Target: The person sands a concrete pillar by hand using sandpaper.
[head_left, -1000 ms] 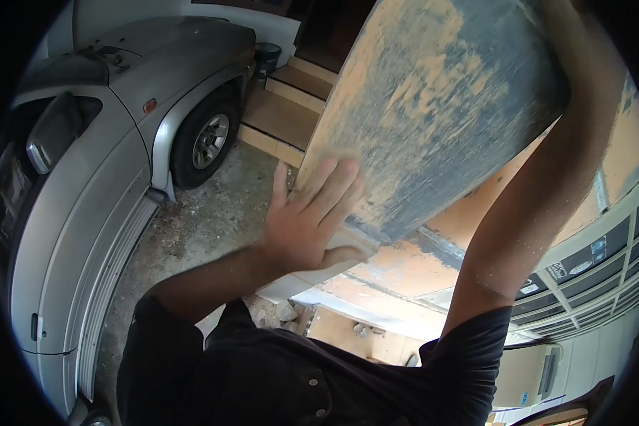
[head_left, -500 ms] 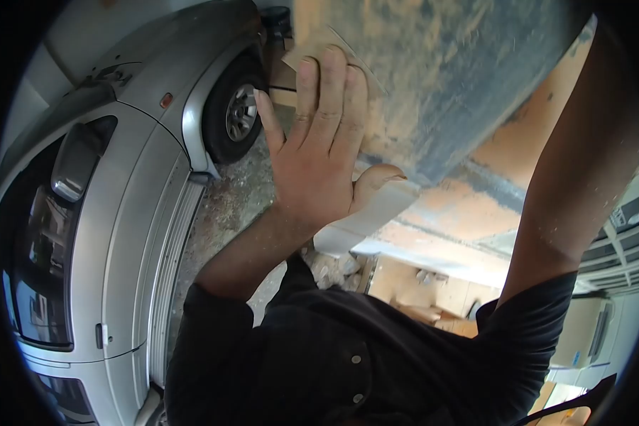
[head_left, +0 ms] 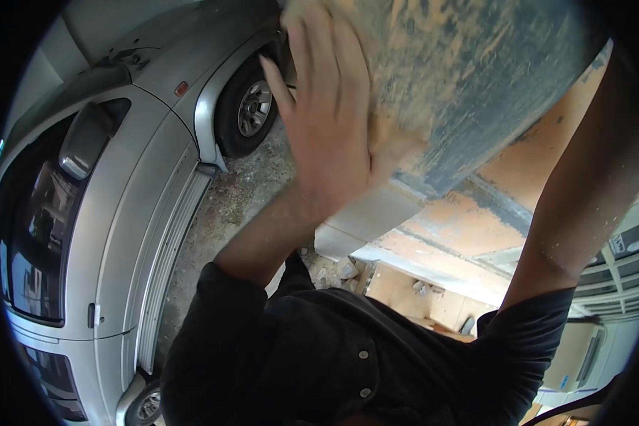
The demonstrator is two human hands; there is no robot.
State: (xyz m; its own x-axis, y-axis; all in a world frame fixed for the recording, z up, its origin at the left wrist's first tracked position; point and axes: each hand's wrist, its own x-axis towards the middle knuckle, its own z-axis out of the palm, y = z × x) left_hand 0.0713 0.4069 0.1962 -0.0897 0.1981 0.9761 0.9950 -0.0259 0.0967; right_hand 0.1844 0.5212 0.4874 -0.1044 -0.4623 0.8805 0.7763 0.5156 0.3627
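Note:
My left hand (head_left: pixel 330 106) lies against a worn panel (head_left: pixel 461 85) with patchy dark grey and tan colouring. Its fingers stretch upward and are smeared by motion, with the little finger apart from the others. A thin tan sheet, which looks like sandpaper, was under these fingertips in the earlier view; now it is blurred and mostly hidden between fingers and panel. The thumb rests near the panel's lower left corner. On the right, my right arm (head_left: pixel 582 184) reaches up along the panel's far side, and its hand is out of sight.
A silver car (head_left: pixel 142 177) stands close on the left, with its front wheel (head_left: pixel 254 106) near my left hand. Rough, gritty floor (head_left: pixel 252 181) runs between. Below the panel are a pale block (head_left: pixel 376 213) and broken rubble (head_left: pixel 346 268). A second vehicle's grille (head_left: pixel 610 277) shows at right.
My left hand has slid upward along the panel, and the sheet's visible corner has gone from view. The camera has shifted slightly, bringing the car's rear wheel into view.

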